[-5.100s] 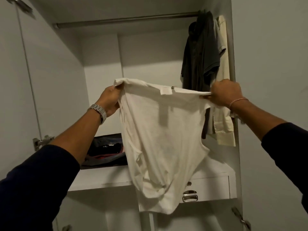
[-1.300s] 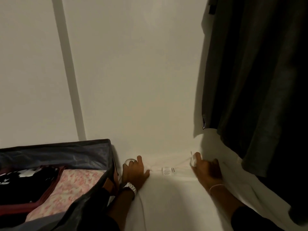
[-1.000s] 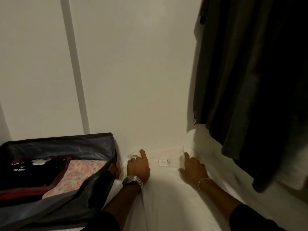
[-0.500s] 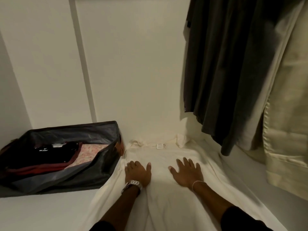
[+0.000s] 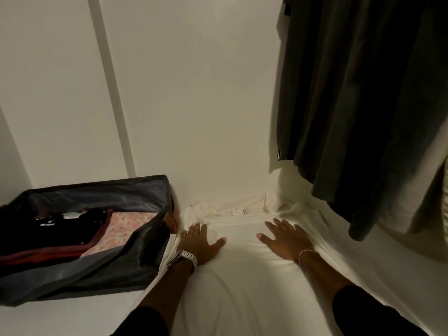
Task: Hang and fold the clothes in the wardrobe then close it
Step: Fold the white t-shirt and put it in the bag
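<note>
White shirt [image 5: 242, 275] lies flat on the wardrobe shelf [image 5: 72, 316], lower centre, collar against the back wall [image 5: 194, 93]. Left hand [image 5: 200, 241] and right hand [image 5: 286, 238] press on it, fingers spread, gripping nothing. Dark fabric bin [image 5: 109, 258] touches its left edge; dark hanging garment [image 5: 358, 105] overhangs upper right.

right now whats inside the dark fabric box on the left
The dark fabric box holds folded clothes: a black garment, something dark red, a pink floral piece. Anything beneath them is covered.
</note>
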